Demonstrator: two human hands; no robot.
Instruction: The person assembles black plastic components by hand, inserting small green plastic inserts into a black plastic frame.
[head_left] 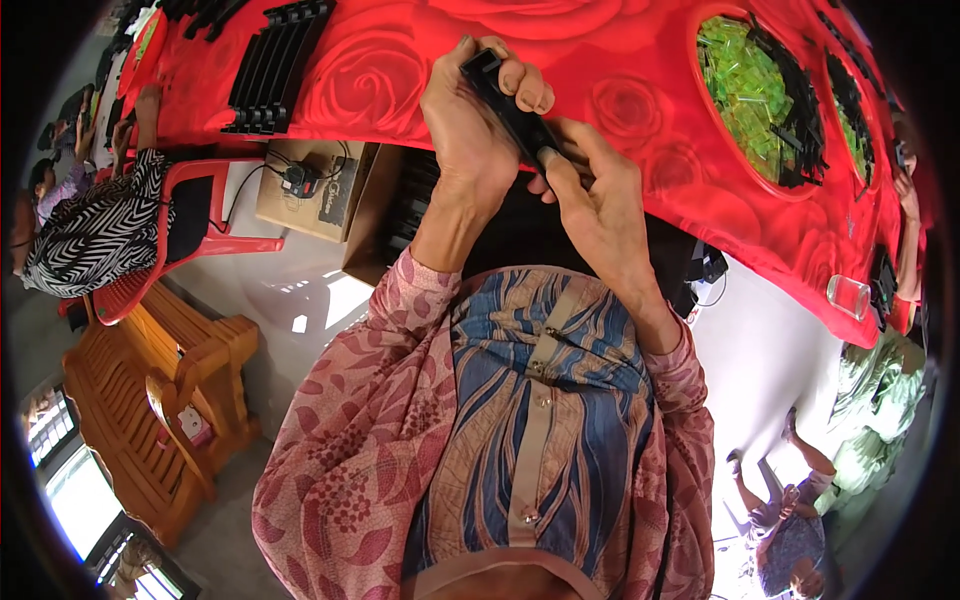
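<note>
Over the front edge of the table I hold a long black plastic piece [512, 112] at a slant, its upper end tipped to the left. My left hand [462, 135] is wrapped round the upper part, with the fingers curled over it. Lower down, my right hand [605, 195] grips the other end between thumb and fingers. Some of the piece is hidden under my fingers, so its exact kind cannot be made out. The red rose-patterned tablecloth [375, 85] lies just beyond both hands.
Black slotted strips [280, 65] lie side by side at the far left. On the right, a red basin [703, 95] holds green translucent pieces and black strips. A clear tumbler [848, 297] stands near the right edge. Below are an open cardboard box [365, 200], a red chair [205, 190] and a wooden bench [150, 400]; people sit nearby.
</note>
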